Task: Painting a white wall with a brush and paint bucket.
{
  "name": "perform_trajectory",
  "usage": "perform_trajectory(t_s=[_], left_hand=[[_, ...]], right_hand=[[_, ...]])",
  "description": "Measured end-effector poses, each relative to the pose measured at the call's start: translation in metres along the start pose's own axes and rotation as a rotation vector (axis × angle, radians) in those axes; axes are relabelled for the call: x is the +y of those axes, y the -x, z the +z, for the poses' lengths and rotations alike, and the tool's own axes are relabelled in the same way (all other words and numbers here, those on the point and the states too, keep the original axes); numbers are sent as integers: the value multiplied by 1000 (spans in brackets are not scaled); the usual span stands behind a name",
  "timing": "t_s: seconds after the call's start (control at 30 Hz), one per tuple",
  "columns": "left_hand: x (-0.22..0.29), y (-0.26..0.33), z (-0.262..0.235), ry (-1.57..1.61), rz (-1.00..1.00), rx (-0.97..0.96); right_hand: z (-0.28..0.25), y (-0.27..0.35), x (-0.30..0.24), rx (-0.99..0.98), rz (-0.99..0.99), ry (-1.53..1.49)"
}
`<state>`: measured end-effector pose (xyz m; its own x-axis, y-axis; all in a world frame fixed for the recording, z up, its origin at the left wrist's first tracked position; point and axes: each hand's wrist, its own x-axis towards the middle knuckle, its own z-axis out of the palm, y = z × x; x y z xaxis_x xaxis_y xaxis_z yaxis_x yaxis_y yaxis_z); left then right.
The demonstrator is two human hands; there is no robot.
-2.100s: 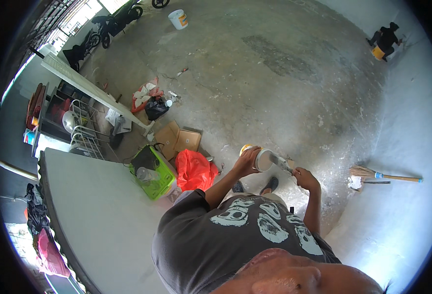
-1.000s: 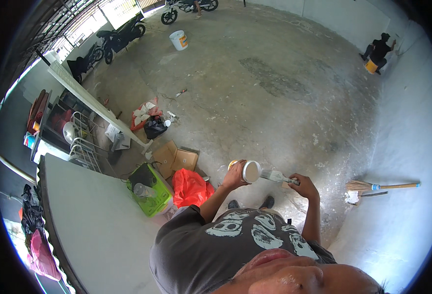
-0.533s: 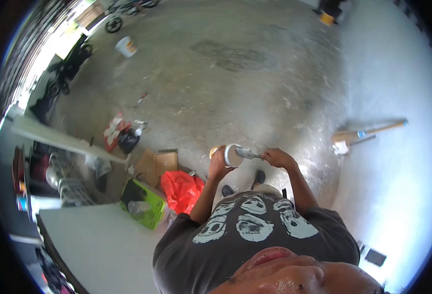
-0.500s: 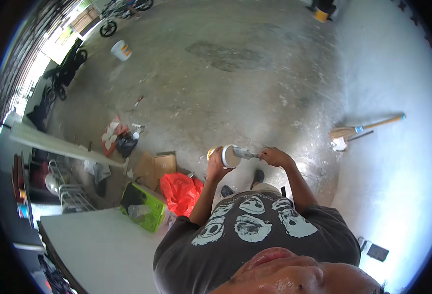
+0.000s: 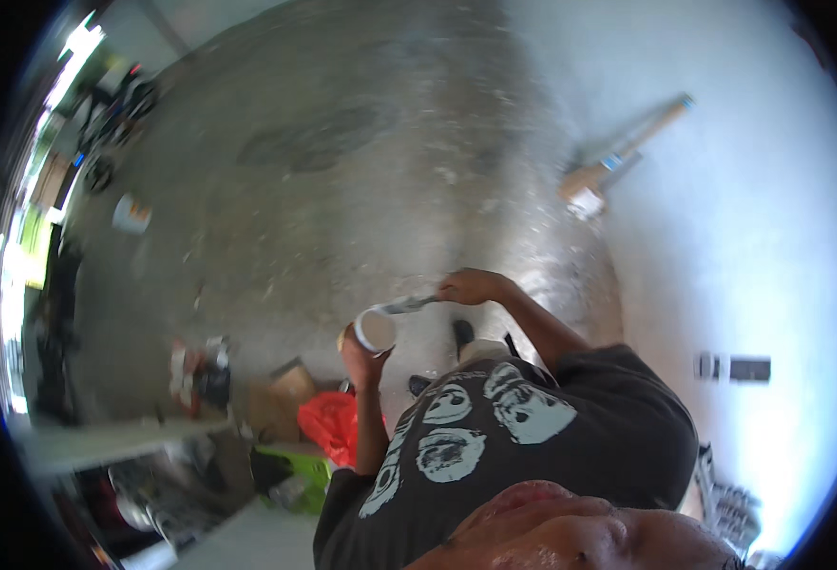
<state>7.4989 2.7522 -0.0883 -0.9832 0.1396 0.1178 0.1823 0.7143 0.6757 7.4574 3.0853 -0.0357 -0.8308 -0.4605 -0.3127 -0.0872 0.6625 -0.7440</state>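
My left hand (image 5: 358, 361) is wrapped round a small white tub (image 5: 360, 332), whose open top faces up. Inside the tub is a smooth, pale grey-beige filling (image 5: 379, 331). With my right hand (image 5: 474, 286) I grip the handle of a putty knife (image 5: 407, 305), its grey blade pointing left at the tub's rim. Blur hides whether the blade touches the rim or stays just above it. Both hands are out in front of my body, over the concrete floor.
A broom (image 5: 618, 161) leans by the pale wall (image 5: 703, 218) on the right. A red plastic bag (image 5: 328, 425), a cardboard box (image 5: 290, 388) and a green container (image 5: 306, 478) sit at the lower left. Farther off are a white bucket (image 5: 133, 215) and a motorcycle (image 5: 114, 119).
The view has swung right toward the wall, blurring the picture. My hands, tub and putty knife now appear farther left in it. Both grips are unchanged.
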Motion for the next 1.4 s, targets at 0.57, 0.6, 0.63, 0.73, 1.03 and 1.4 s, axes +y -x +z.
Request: perform_trajectory(t_s=[0.57,0.6,0.63,0.73,1.03,1.4], left_hand=[[147,-165,197,-55,163,37],[151,-175,208,-52,192,44],[155,-188,218,-43,224,46],[166,-223,248,61,182,-7],[178,-362,330,33,337,-83],[334,-512,449,190,661,-458]], right_hand=[[-154,35,204,318,1,142],[-167,44,219,332,5,109],[-179,53,233,351,15,77],[-210,84,279,423,144,-62],[-302,165,353,976,363,-633],[-174,183,478,1189,1347,-687]])
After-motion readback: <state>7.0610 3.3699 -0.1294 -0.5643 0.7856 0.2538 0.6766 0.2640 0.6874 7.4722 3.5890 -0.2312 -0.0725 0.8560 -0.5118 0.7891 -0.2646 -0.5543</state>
